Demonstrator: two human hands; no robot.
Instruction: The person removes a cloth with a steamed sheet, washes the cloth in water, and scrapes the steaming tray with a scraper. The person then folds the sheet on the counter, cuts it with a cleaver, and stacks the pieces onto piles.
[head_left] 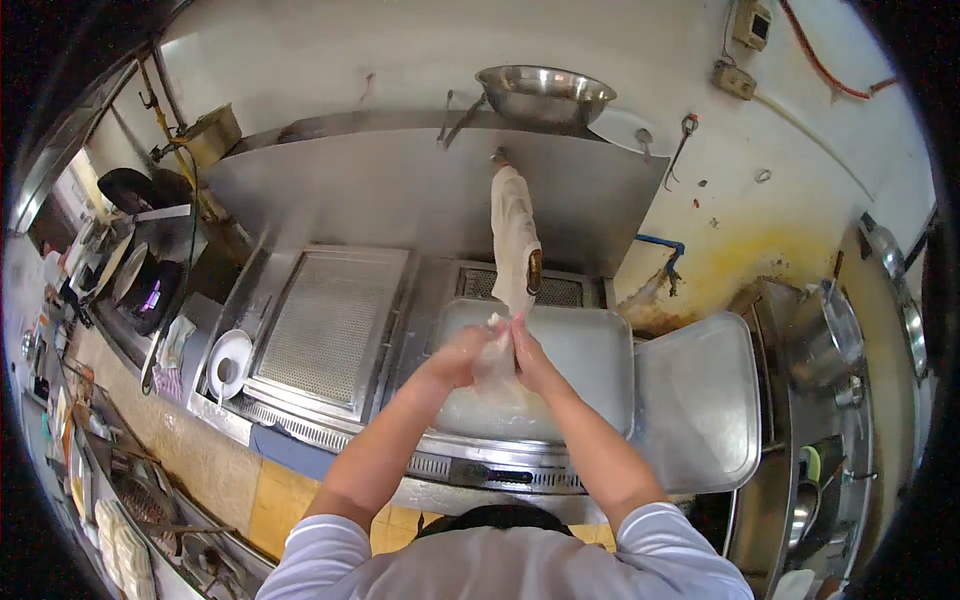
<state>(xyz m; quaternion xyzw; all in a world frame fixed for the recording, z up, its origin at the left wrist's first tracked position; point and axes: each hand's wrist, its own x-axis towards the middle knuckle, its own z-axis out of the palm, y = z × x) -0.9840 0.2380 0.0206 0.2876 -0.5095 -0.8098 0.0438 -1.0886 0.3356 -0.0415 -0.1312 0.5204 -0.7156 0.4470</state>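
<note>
"Broadly, what does the room show?"

"A cream, stained wall (340,70) rises behind a smooth grey steel splashback (400,180); below, a perforated silver metal panel (325,310) lies left of a shallow rectangular metal tray (595,350)."

"And the long white cloth (514,225)?"

"It hangs around a brown-ended pipe (535,272) above the tray, its lower end at the bare left hand (460,356) and bare right hand (531,360)."

"Their grip?"

"Hands together; whether they clamp the cloth cannot be told. Probably best: even pressure, over the tray, without tugging the pipe."
</note>
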